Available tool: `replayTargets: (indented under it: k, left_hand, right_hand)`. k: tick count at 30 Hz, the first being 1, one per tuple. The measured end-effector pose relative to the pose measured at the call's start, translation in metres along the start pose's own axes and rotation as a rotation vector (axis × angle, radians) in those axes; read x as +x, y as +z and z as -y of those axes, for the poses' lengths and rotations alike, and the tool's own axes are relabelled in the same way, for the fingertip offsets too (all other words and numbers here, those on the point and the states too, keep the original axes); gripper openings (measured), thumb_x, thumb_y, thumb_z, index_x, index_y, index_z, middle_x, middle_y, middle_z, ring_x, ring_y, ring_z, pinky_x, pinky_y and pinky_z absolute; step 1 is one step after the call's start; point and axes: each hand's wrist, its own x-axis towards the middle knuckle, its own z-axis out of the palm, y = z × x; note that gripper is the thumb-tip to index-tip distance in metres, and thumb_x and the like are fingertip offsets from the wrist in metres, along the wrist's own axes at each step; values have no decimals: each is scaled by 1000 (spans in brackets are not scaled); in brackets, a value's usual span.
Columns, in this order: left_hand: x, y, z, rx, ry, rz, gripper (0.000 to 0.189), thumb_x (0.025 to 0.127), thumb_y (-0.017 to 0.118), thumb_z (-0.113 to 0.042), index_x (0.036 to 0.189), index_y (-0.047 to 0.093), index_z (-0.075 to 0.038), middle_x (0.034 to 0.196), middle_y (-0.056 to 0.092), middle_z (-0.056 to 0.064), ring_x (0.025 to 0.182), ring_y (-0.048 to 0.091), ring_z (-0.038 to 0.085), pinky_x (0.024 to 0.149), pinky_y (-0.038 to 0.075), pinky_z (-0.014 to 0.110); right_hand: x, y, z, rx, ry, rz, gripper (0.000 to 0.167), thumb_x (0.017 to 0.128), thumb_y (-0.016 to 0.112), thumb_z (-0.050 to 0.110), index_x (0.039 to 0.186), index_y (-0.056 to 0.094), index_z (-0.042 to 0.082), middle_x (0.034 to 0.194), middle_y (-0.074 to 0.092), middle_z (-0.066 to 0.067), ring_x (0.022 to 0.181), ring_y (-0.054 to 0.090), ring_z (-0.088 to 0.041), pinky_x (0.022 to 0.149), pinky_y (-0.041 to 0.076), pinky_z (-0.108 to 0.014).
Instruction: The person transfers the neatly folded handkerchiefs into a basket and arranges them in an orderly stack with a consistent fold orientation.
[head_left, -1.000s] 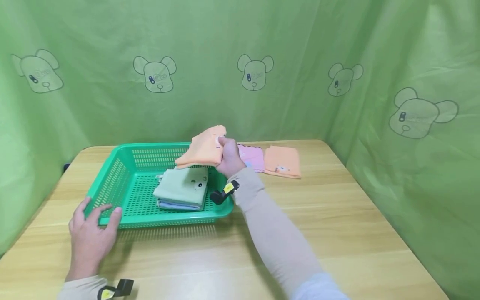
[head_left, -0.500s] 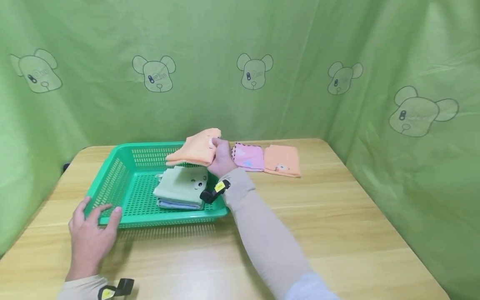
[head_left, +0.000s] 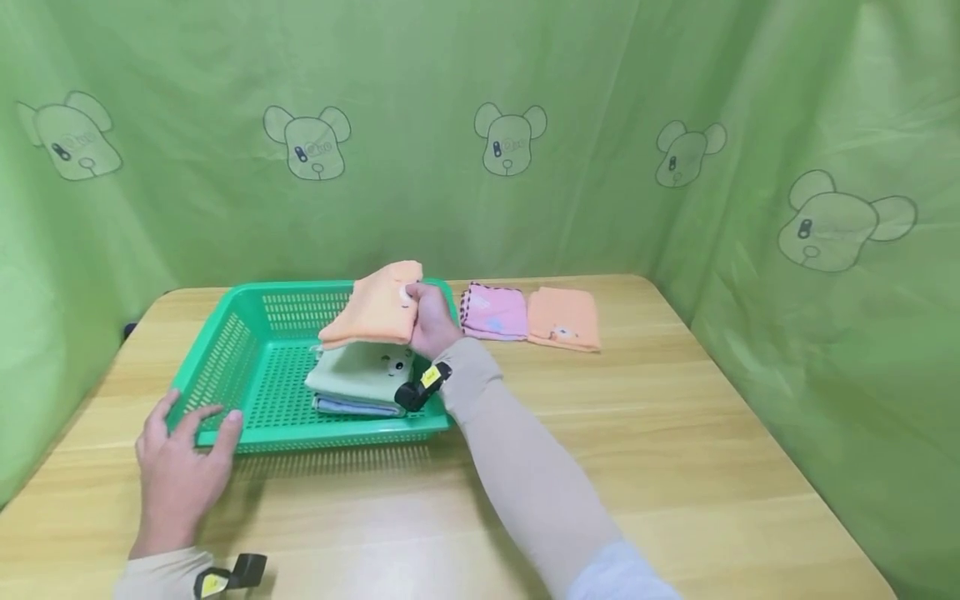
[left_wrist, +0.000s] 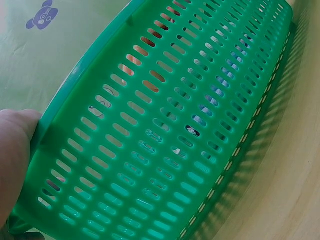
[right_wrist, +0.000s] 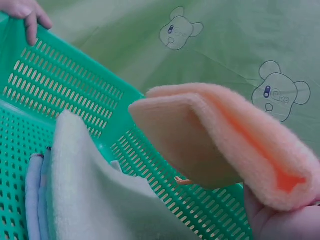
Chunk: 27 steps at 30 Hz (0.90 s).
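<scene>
My right hand [head_left: 435,321] pinches a folded orange towel [head_left: 375,304] by its right edge, thumb on top, and holds it raised above the green plastic basket [head_left: 315,435]. Below it in the basket lies a stack: a folded pale green towel [head_left: 352,375] with a printed face on top and a blue towel [head_left: 352,407] underneath. The right wrist view shows the orange towel [right_wrist: 200,135] folded in layers, apart from the pale green towel [right_wrist: 95,185]. At the basket's near left corner my left hand [head_left: 180,475] grips the rim with fingers over it and thumb along the front.
Right of the basket, a folded pink towel [head_left: 493,312] with a checkered edge lies beside another folded orange towel [head_left: 564,317] on the wooden table [head_left: 637,442]. A green curtain [head_left: 585,200] with bear-head prints hangs behind and along the sides.
My right hand has moved left with the orange towel, bringing it over the pale green towel and uncovering the pink one. The left hand stays at the basket corner.
</scene>
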Motion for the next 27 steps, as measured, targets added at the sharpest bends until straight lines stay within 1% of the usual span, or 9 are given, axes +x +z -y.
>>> replayTargets:
  k: [4,7,11,15,20,23,27]
  left_hand:
    - [1,0,1,-3,-4,-4,52,99,51,-40,128,54,3,159,8,21,138,8,54,94,18,81]
    - [0,1,1,-4,-3,-8,51,98,52,-40,127,55,3,159,8,21,138,8,54,95,18,80]
    - [0,1,0,-12,3,-14,50,98,52,-39,126,55,3,159,9,21,138,8,54,95,17,80]
    - [0,1,-1,-13,5,-15,51,99,51,-39,126,56,3,159,9,20,138,8,54,95,17,81]
    - [0,2,-1,-6,10,-20,51,99,51,-40,126,56,3,159,9,20,138,9,53,95,17,80]
    - [0,2,-1,-2,12,-25,51,98,51,-40,126,56,3,159,10,20,138,9,53,95,18,80]
    - [1,1,0,-2,11,-22,51,98,52,-39,126,56,4,159,9,21,137,9,54,95,17,80]
  right_hand:
    - [1,1,-3,-59,18,1,53,97,42,12,148,30,2,132,52,-15,124,49,-29,105,39,-44]
    - [1,3,-5,-48,51,26,53,96,42,10,147,30,1,135,51,-16,126,47,-30,107,37,-45]
    - [-1,4,-6,-11,112,87,54,94,40,6,147,28,0,141,46,-17,131,42,-30,111,32,-46]
    - [-3,4,-7,-11,168,148,54,93,38,3,146,30,1,141,45,-18,132,41,-31,111,31,-49]
    - [-3,3,-7,-13,205,209,53,91,36,0,143,33,0,142,45,-19,133,41,-33,111,31,-50]
    - [-2,3,-8,-18,234,213,54,89,35,-2,143,34,0,143,44,-19,133,41,-32,111,31,-49]
    - [-2,2,-9,-94,303,161,54,88,34,-5,142,35,-1,141,46,-18,132,42,-31,110,34,-45]
